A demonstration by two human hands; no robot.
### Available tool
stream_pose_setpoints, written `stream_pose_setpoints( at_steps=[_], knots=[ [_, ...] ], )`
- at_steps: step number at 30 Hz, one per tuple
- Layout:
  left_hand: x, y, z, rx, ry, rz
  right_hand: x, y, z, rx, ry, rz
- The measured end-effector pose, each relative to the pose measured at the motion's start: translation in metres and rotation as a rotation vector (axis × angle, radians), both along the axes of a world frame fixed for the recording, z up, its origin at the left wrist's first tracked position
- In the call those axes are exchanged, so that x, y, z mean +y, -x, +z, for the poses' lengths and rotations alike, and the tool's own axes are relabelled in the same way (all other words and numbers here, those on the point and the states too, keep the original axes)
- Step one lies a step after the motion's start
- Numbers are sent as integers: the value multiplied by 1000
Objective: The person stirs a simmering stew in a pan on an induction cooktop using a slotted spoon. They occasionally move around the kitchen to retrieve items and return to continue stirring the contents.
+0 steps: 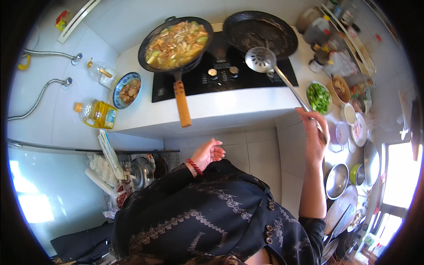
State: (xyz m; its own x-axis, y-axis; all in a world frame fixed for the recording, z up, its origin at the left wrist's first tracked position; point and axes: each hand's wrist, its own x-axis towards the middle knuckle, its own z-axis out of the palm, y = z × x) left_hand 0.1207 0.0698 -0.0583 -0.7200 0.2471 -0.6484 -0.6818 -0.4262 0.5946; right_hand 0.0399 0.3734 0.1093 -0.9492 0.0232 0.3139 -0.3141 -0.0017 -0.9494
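Note:
My right hand (313, 129) grips the handle of a metal slotted skimmer (261, 59). The skimmer's perforated bowl is above the right side of the black cooktop (218, 78), near the front rim of a dark, wide pan (265, 33). Whether the skimmer touches that pan I cannot tell. In front of my body, my left hand (208, 153) is held in the air with nothing in it, its fingers loosely curled and apart. On the left burner stands a wok (142, 54) full of cooked food with green and yellowish pieces (177, 44). Its wooden handle (182, 104) juts over the counter edge.
Left on the counter are a blue-patterned bowl of meat pieces (129, 91) and an oil bottle (99, 114). Chopped greens (318, 97) fill a bowl on the right, beside several bowls, plates and a steel basin (337, 180). Seasoning bottles (318, 29) crowd the back right corner.

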Motion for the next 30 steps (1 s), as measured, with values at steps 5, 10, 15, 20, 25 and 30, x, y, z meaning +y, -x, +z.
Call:
stream_pose_setpoints(
  at_steps=[5, 10, 15, 20, 25, 30],
  knots=[
    [-78, 40, 14, 142, -257, 283, -109, 85, 21, 267, -512, 265],
    [-98, 55, 45, 304, -374, 234, -167, 143, 34, 417, -790, 497],
    [-107, 62, 59, 383, -181, 41, -186, 182, 38, 582, -1039, 676],
    [-109, 64, 60, 388, -177, 60, -217, 215, 12, 687, -1079, 735],
    [-99, 63, 61, 363, -170, 186, -238, 257, -4, 736, -1102, 819],
    [-88, 61, 63, 342, -138, 316, -259, 292, -16, 796, -1061, 860]
  ],
)
